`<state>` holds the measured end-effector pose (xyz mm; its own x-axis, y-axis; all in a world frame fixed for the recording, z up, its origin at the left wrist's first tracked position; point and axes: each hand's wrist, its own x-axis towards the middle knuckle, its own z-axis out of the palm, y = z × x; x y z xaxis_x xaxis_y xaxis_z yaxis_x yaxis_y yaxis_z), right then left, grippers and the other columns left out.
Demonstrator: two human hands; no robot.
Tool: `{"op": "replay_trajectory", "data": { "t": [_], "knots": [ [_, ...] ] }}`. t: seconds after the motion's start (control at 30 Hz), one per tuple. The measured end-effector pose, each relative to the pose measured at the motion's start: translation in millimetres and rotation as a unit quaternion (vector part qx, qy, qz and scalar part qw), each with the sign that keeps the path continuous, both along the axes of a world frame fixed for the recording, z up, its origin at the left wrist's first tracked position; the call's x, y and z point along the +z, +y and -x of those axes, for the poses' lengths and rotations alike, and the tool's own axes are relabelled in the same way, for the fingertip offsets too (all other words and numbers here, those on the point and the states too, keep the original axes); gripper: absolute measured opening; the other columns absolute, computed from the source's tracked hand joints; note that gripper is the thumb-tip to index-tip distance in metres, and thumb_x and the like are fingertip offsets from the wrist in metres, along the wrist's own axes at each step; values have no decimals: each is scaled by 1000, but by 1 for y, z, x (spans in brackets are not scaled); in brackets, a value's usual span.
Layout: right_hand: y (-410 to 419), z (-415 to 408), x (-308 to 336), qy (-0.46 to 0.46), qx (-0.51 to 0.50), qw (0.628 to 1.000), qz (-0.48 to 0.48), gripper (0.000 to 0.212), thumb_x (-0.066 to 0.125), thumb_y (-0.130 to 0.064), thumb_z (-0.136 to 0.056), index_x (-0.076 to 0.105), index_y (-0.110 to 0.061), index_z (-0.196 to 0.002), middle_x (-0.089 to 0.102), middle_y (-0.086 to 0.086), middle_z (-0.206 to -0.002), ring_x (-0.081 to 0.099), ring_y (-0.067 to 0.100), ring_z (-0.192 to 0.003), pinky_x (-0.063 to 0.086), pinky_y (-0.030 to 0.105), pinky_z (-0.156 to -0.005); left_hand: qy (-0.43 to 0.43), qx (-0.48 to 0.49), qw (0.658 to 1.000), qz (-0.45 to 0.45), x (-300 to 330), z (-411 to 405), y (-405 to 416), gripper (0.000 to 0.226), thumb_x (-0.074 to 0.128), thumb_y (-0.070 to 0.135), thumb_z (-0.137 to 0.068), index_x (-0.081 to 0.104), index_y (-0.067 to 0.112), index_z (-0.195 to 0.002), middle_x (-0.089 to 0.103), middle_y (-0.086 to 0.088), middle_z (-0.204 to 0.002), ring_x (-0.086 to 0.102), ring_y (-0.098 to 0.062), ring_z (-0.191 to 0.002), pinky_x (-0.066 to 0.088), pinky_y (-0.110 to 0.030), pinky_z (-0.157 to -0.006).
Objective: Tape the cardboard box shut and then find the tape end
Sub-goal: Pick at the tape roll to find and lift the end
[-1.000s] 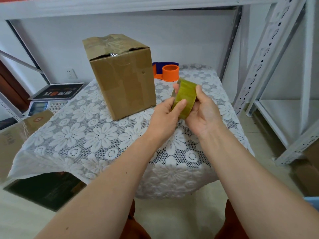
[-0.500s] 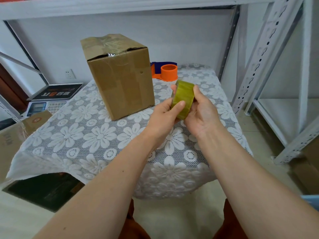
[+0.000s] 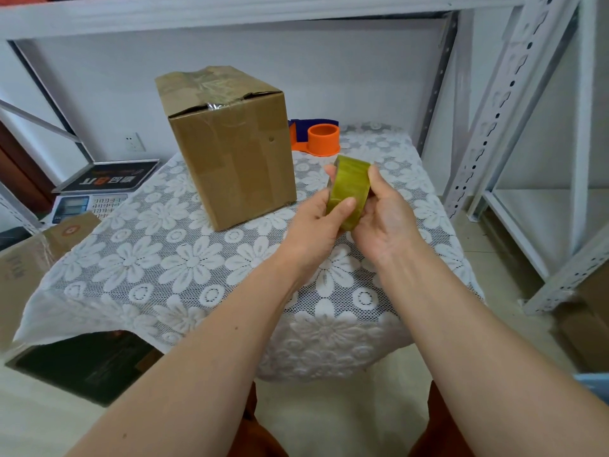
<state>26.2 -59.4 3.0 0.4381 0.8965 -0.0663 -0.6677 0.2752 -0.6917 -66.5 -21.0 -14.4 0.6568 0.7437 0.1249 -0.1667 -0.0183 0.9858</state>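
A brown cardboard box [image 3: 237,159] stands upright on the table's far left half, with clear tape across its top flaps and down its front. To its right, above the table, I hold a yellowish roll of tape [image 3: 351,189] on edge between both hands. My left hand [image 3: 316,222] grips it from the left with the thumb pressed on the roll's outer face. My right hand [image 3: 382,216] cups it from the right, thumb over the top rim. No loose tape end shows.
A white lace cloth [image 3: 184,268] covers the small table. An orange and blue tape dispenser [image 3: 319,136] sits behind the box. A scale with keypad [image 3: 95,196] and cardboard boxes [image 3: 29,268] lie at left. White metal shelving [image 3: 514,103] stands at right.
Both hands keep the roll between them in about the same place; the left thumb has shifted slightly on the roll's face. The box has not moved.
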Motion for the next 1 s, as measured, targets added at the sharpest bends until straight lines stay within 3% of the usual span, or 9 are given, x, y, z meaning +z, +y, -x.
{"op": "replay_trajectory", "data": {
  "t": [0.1, 0.27, 0.37, 0.47, 0.63, 0.8, 1.0],
  "knots": [
    [1, -2, 0, 8, -4, 1000, -2, 42, 35, -32, -102, 66, -4, -96, 74, 13, -96, 70, 22, -89, 53, 40, -90, 11, -11, 1000, -13, 1, 1, 0, 17, 50, 8, -95, 61, 10, -109, 67, -5, -102, 63, -21, -106, 46, -42, -103],
    [1, 1, 0, -1, 0, 1000, -4, 42, 36, -32, -102, 68, -5, -95, 74, 13, -96, 70, 21, -86, 56, 35, -81, 7, 15, 999, -30, 2, 1, -3, 18, 67, 20, -86, 67, 16, -104, 72, -3, -98, 67, -21, -102, 49, -42, -100],
    [2, 2, -1, 0, -1, 1000, 2, 41, 36, -32, -102, 67, -5, -97, 74, 13, -95, 71, 20, -89, 56, 35, -84, 32, 55, 995, -78, 0, -2, -3, 10, 61, 14, -92, 65, 22, -97, 70, 1, -89, 66, -15, -91, 52, -40, -94],
    [1, 0, -2, 0, -3, 1000, 7, 40, 36, -32, -102, 67, -5, -98, 75, 13, -95, 71, 20, -91, 54, 37, -88, 59, 49, 991, -114, 2, -1, -4, 14, 56, 13, -95, 60, 26, -94, 67, 2, -91, 65, -14, -92, 52, -36, -92],
    [0, -1, -1, 3, -4, 1000, 10, 41, 36, -32, -102, 67, -5, -97, 75, 13, -95, 71, 20, -88, 55, 36, -84, 44, 10, 997, -61, 5, 3, -3, 11, 58, 13, -87, 62, 19, -95, 67, -2, -93, 64, -20, -97, 48, -47, -100],
    [0, 4, 1, -4, 1, 1000, 9, 42, 37, -32, -102, 69, -6, -91, 75, 13, -95, 72, 19, -85, 56, 33, -79, 34, 38, 996, -67, 4, 3, -5, 6, 60, 16, -93, 65, 19, -91, 69, 1, -85, 66, -14, -87, 53, -41, -93],
    [-1, 3, 1, 3, 6, 1000, 16, 39, 37, -31, -102, 66, -5, -98, 75, 12, -92, 73, 18, -83, 58, 31, -70, 68, 45, 992, -98, 3, 2, -3, 11, 53, 16, -94, 62, 21, -91, 68, -10, -96, 66, -30, -100, 49, -52, -96]
  ]
}}
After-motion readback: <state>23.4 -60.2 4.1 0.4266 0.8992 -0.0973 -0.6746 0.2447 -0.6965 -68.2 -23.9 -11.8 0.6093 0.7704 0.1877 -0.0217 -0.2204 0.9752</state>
